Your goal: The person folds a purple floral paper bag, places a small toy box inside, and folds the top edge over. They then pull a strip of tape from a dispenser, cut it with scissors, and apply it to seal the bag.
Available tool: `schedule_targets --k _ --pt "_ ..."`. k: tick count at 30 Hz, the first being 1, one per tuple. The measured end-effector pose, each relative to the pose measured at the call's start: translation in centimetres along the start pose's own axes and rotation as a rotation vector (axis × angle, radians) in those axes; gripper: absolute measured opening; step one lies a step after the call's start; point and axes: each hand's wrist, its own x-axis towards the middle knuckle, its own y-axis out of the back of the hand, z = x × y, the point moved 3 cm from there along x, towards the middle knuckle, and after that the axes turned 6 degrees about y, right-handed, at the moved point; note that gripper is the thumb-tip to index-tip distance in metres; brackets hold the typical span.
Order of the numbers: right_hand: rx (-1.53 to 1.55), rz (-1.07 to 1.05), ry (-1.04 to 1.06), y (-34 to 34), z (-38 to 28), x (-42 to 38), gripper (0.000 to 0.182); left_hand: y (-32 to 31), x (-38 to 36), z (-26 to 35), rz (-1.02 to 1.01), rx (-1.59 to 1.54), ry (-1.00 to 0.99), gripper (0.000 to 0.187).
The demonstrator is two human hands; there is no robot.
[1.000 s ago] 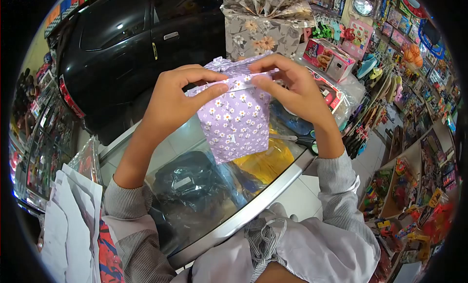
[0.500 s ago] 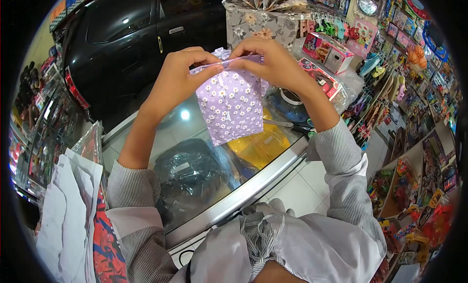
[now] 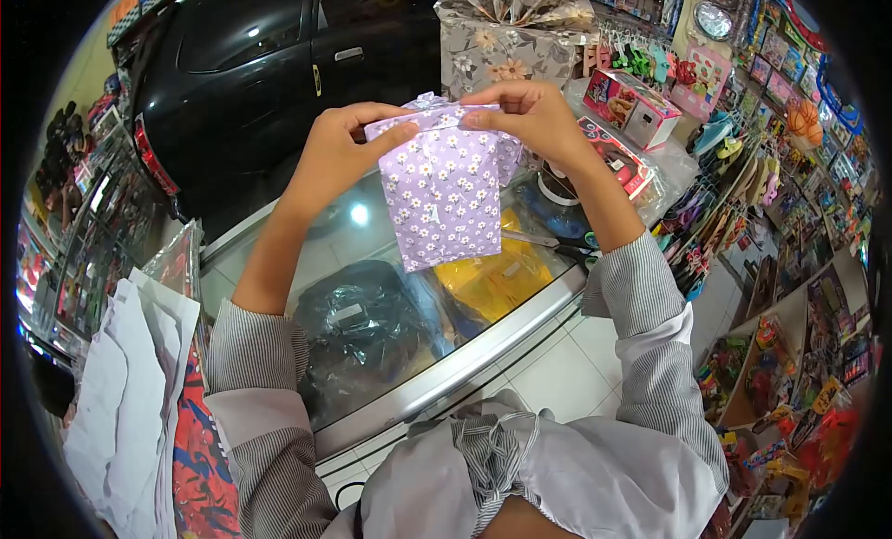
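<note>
A lilac paper package with white daisies (image 3: 441,195) stands over the glass counter, its top edge folded into a narrow band. My left hand (image 3: 348,149) pinches the left end of that band between thumb and fingers. At the right end, my right hand (image 3: 534,121) pinches the same fold. A crumpled or pleated bit of the same paper pokes up behind the fold, and its lower part is hidden. Just right of the package lie scissors (image 3: 548,242) with dark handles, on the counter.
Below the glass of the counter (image 3: 446,362) are bagged dark clothing (image 3: 362,316) and a yellow packet (image 3: 492,279). Behind stand a large floral-wrapped box (image 3: 511,60) and a pink toy box (image 3: 632,107). White paper sheets (image 3: 130,381) are at left; a black car (image 3: 232,74) is beyond.
The fold at the package's top has turned down toward me and now lies flatter. My hands have spread slightly apart along it. The whole view has shifted a little.
</note>
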Motion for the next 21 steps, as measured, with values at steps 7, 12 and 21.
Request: schedule_targets --k 7,12,21 --pt "-0.043 0.002 0.016 0.7 -0.6 -0.2 0.024 1.1 0.1 -1.3 -0.09 -0.21 0.1 0.027" --pt "-0.09 0.026 0.123 0.1 -0.9 0.5 0.023 2.5 -0.5 -0.7 -0.033 -0.148 0.064 0.025" --pt "-0.039 -0.179 0.252 -0.6 -0.3 -0.1 0.04 7.2 -3.1 -0.3 -0.048 -0.017 0.174 0.022"
